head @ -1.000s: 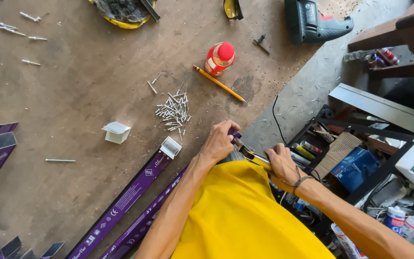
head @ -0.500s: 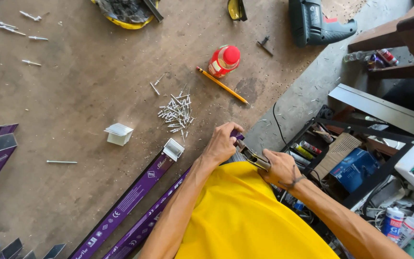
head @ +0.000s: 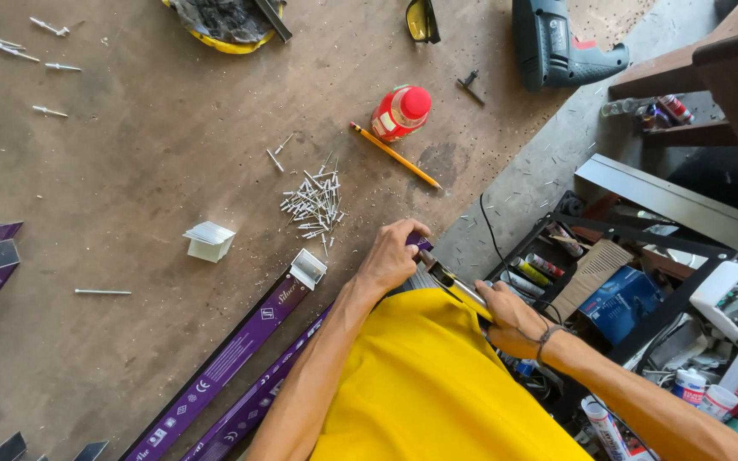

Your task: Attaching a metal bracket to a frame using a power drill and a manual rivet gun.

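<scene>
My left hand [head: 393, 256] is closed over the end of a purple metal profile [head: 421, 243] at the bench's edge, just above my yellow shirt. My right hand [head: 512, 322], with a band on its wrist, grips the handles of a hand riveter [head: 453, 283] whose metal nose points up-left into my left hand. Two long purple profiles [head: 224, 363] run from lower left toward my hands; the upper one ends in a bright metal bracket [head: 307, 268]. A pile of loose rivets [head: 313, 205] lies just above my left hand.
On the brown bench lie a yellow pencil [head: 395, 155], a red-capped bottle [head: 401, 113], a small white bracket [head: 209, 242], scattered nails [head: 102, 292], a grey power drill [head: 557, 51], safety glasses [head: 421, 19] and a yellow bowl [head: 224, 38]. Crates of supplies [head: 621, 299] crowd the floor at right.
Both hands stay on the riveter and the profile end. My right hand has dropped slightly and the view has shifted a little; nothing on the bench moved.
</scene>
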